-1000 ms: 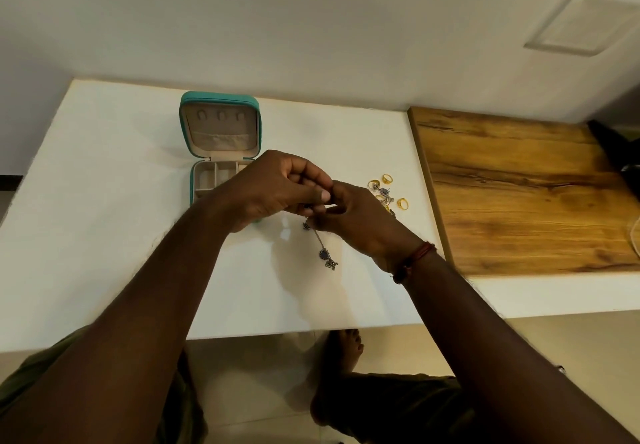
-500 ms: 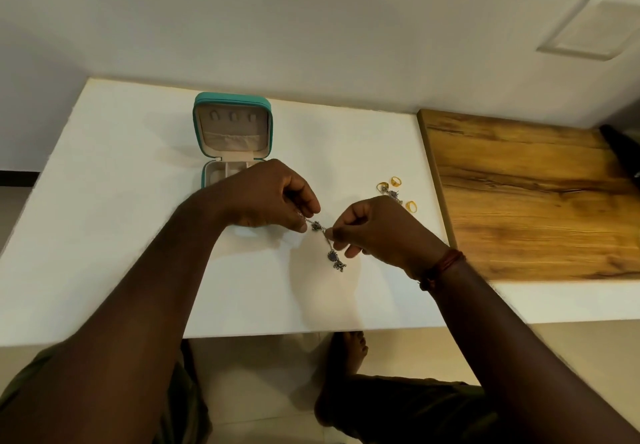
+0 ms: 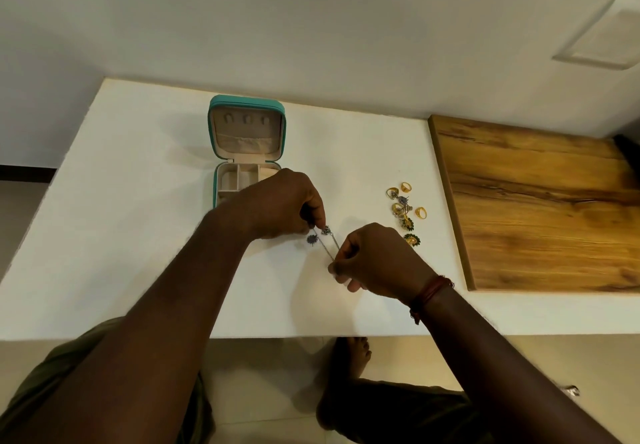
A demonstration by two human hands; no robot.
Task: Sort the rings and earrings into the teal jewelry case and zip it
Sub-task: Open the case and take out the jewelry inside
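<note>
— Earrings [image 3: 327, 244], where are they?
— It's a silvery chain pair, stretched just above the white table [image 3: 138, 235] between both hands. The left hand [image 3: 277, 208] pinches the end with the ornaments. The right hand [image 3: 374, 260] pinches the far end, its other fingers curled.
— And the teal jewelry case [image 3: 247, 99]?
— It's open, just behind the left hand, which hides part of the compartments. The pile of rings [image 3: 398, 208] lies to the right, near the wooden board [image 3: 536, 201].
— Which step is this?
— Early sorting, I judge. The pair looks tangled. The next move calls for parting them gently, then lowering each into a compartment.
</note>
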